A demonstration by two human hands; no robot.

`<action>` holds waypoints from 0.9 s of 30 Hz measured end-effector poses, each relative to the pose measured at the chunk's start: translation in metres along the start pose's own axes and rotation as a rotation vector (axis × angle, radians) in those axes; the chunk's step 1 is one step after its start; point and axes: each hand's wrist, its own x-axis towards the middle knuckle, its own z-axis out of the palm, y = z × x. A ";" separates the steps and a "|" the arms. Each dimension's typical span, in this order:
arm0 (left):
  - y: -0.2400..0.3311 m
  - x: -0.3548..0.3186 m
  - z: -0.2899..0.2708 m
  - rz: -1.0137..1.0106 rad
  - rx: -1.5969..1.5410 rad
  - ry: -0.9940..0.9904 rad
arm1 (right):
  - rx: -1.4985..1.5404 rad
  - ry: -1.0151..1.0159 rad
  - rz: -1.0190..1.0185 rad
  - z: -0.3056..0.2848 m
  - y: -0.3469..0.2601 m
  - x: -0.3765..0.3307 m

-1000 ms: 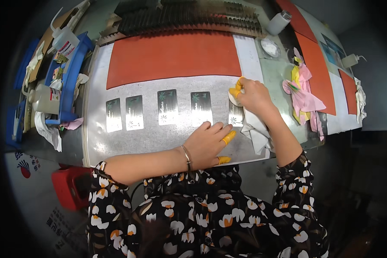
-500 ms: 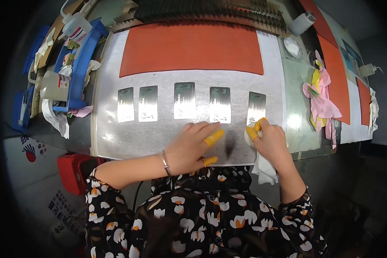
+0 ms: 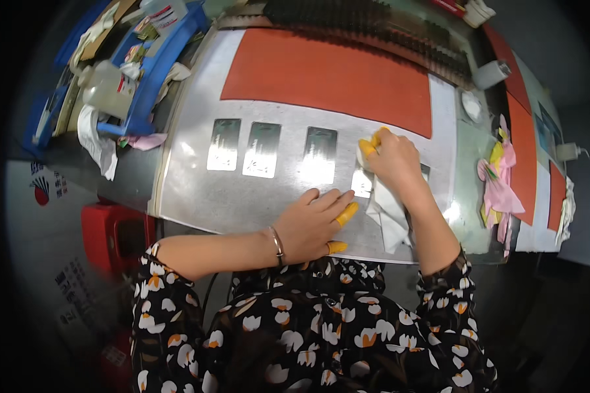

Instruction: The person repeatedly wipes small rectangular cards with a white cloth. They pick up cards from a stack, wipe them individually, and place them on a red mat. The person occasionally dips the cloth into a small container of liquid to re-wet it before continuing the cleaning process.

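Note:
Several thin metallic cards with dark green upper ends lie in a row on the grey work surface [image 3: 242, 203]. At the left are three uncovered ones: a card [image 3: 223, 145], another card [image 3: 262, 150] and a third card [image 3: 319, 156]. My right hand [image 3: 397, 158], yellow covers on its fingertips, pinches a white cloth [image 3: 388, 219] over the upper part of the fourth card [image 3: 362, 183]. Its wrist hides most of the rightmost card [image 3: 425, 171]. Palm down, my left hand [image 3: 313, 224] rests with fingers stretched, fingertips at the fourth card's lower edge.
An orange-red mat [image 3: 328, 75] lies beyond the cards, with a dark ridged rack [image 3: 373, 29] behind. Blue trays [image 3: 141, 98] and a plastic bottle [image 3: 108, 90] stand at left. Pink and yellow cloths [image 3: 501, 183], a white bottle [image 3: 491, 74] and a red stool [image 3: 117, 239] flank the bench.
My right hand has moved left and up with the cloth, from the rightmost card to the fourth. My left hand stays near the fourth card's lower edge. The whole view has shifted and tilted.

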 end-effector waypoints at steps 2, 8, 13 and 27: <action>-0.001 -0.004 0.004 -0.006 -0.003 -0.018 | -0.014 -0.022 0.025 0.005 -0.005 -0.018; -0.016 -0.026 -0.001 0.000 -0.201 0.097 | 0.002 -0.070 -0.003 0.013 -0.015 -0.075; -0.038 -0.058 -0.014 -0.123 -0.119 0.159 | -0.025 -0.254 -0.176 -0.001 -0.018 -0.091; -0.036 -0.062 -0.013 -0.154 -0.033 0.105 | -0.048 -0.038 -0.086 0.029 -0.080 0.005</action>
